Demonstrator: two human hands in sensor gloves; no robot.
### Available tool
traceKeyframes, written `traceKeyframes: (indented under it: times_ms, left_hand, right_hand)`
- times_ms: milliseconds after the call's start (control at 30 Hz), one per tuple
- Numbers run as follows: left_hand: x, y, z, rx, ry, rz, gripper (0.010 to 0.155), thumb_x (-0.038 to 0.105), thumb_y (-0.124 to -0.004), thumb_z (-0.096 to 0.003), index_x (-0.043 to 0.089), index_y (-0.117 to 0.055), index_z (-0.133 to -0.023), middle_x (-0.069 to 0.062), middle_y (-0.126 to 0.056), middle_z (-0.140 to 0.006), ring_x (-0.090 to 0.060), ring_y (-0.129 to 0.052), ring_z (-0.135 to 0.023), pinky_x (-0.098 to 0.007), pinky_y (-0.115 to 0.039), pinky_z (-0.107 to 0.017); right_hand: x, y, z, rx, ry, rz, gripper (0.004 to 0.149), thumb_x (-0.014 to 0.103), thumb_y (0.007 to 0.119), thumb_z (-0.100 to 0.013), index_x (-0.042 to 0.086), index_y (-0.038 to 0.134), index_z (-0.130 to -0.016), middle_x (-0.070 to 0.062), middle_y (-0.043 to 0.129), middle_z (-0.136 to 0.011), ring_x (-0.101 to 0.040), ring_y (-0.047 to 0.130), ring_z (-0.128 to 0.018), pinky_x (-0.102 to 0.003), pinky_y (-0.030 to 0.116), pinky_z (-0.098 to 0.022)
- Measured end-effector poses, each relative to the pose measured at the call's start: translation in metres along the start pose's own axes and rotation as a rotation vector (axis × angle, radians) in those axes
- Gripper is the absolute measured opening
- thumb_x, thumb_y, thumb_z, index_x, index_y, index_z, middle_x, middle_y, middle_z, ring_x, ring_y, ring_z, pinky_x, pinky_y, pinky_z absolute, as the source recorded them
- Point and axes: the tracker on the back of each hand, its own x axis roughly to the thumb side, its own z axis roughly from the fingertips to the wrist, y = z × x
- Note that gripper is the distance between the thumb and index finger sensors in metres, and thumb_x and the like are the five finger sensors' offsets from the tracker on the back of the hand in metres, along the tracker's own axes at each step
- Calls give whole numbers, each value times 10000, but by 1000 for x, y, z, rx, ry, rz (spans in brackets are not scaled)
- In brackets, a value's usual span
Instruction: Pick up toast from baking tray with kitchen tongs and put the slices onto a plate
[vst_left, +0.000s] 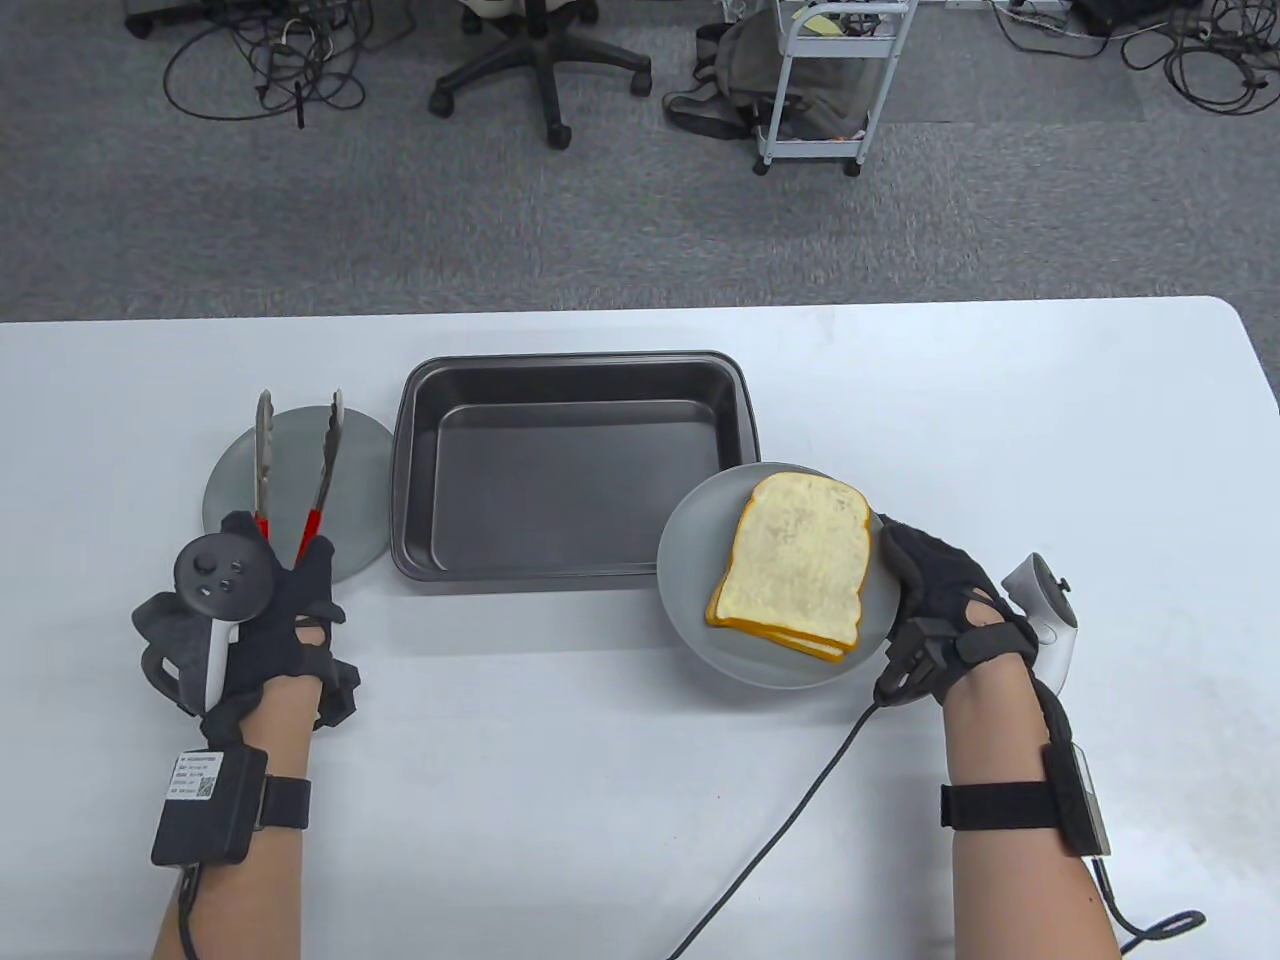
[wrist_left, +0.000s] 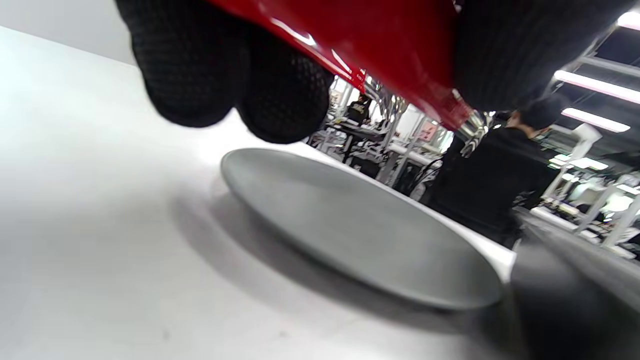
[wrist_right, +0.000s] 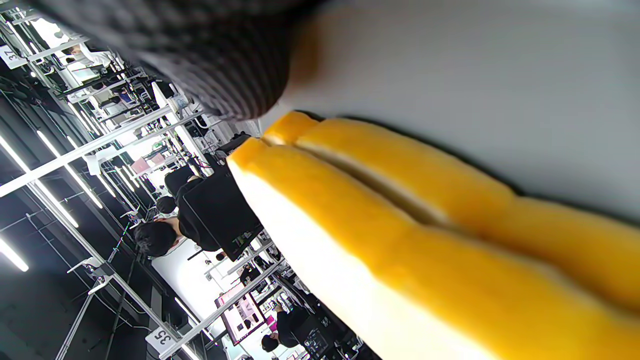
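Two slices of toast (vst_left: 795, 560) lie stacked on a grey plate (vst_left: 690, 560) right of the dark baking tray (vst_left: 570, 470), which holds nothing. That plate's far left rim overlaps the tray's near right corner. My right hand (vst_left: 900, 565) grips the plate at its right rim. The right wrist view shows the toast's yellow crusts (wrist_right: 400, 235) on the plate (wrist_right: 500, 75), with a gloved finger (wrist_right: 215, 60) at the top. My left hand (vst_left: 285, 565) holds red-handled metal tongs (vst_left: 320, 470), jaws apart, over a second grey plate (vst_left: 365, 450). In the left wrist view the red handle (wrist_left: 390, 55) runs between my fingers (wrist_left: 280, 95) above that plate (wrist_left: 360, 230).
The white table (vst_left: 560, 780) reaches to its far edge behind the tray. A black cable (vst_left: 790, 820) runs from my right wrist across the near table. On the floor beyond stand an office chair (vst_left: 545, 70) and a white cart (vst_left: 830, 80).
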Motion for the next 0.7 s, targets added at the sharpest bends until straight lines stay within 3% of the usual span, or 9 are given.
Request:
traceKeyframes:
  times_ms: [333,700]
  left_hand:
    - [2,-19,-24,-27,120,-100,827,613,-803,-472,210,-422,-1085,-60,-692,-1008,-349,-706,-891,-484,-698,-679]
    - [11,-33,-40,-93,186,-245,848,651,-811,-448,220,-445,-1079,-41,-706,-1007,-346,-658,-930,-514,-646,-717]
  right_hand:
    - [2,-3,2,-12,-2,0,538,364,826,-438,105,819,-909,-239,956,-819,-435,1085,-574,-541,968,-393]
    - [2,-4,2,-17,0,5,540,364,826,-438,102,817,-910,-241,956,-818,-436,1084,-575,-540,968,-394]
